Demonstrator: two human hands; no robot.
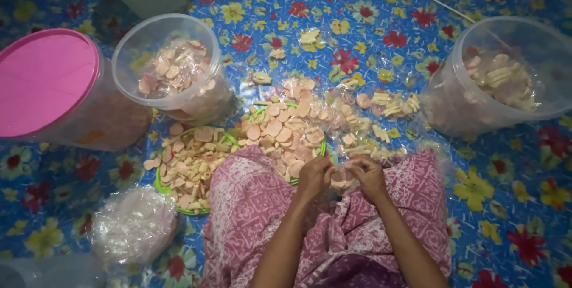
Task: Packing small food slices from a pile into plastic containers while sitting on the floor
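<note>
Both hands met over the lap, the left hand [314,176] and the right hand [368,175] each closed in a pinch on opposite sides of one small clear packet [341,179] of pink crackers. That packet sat directly between the fingertips, touching both, so neither hand was nearer to it; its long axis appeared to run left to right, from one hand to the other, though the wrinkled plastic blurred its outline. Beneath the hands lay a pink patterned cloth [262,204] spread across the person's knees.

Just beyond the packet, away from the body, a green-rimmed tray [322,146] held a heap of round pink crackers; a second green-rimmed tray [159,185] to its left held paler mixed pieces. Filled small packets [390,106] lay scattered on the floor near the right side. A clear tub [170,67] with crackers stood farther left, beside a tub with a pink lid [44,79]. Another clear tub [500,73], tilted toward the person and holding packets, stood well to the right. A bundle of clear bags [134,222] rested at lower left. All stood on a blue flowered mat [494,175].
</note>
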